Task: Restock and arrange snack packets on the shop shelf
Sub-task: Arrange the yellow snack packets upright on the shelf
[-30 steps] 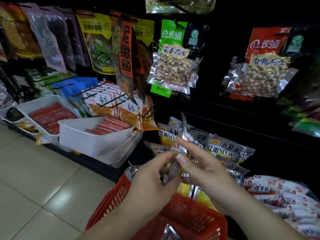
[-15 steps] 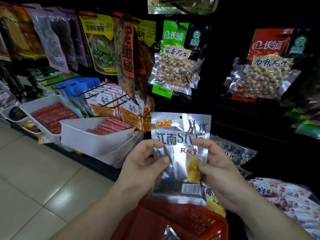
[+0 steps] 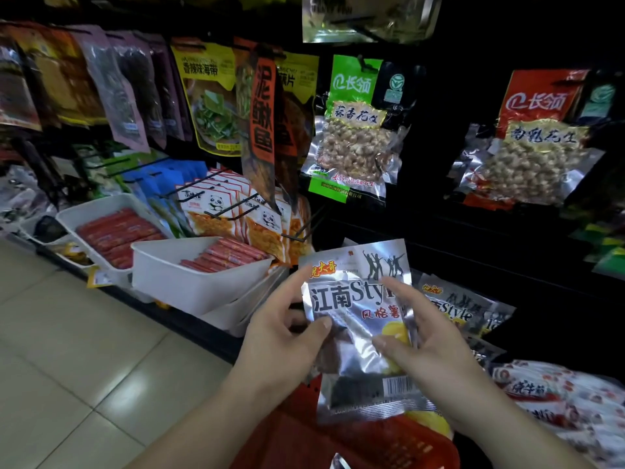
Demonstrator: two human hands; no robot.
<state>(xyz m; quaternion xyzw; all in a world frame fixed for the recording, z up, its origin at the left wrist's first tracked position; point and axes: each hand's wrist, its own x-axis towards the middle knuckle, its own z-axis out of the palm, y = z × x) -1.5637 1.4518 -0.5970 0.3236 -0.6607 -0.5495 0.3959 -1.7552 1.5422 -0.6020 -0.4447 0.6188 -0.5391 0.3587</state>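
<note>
- The left hand [image 3: 280,340] pinches the left edge of the packet [image 3: 355,299]; the right hand [image 3: 433,350] grips its right edge.
- The packet is up over the basket [image 3: 389,445].
- I think this step is getting it ready.
- Next, it should join the same packets [image 3: 453,306] low on the shelf [image 3: 456,231], front facing out.
</note>
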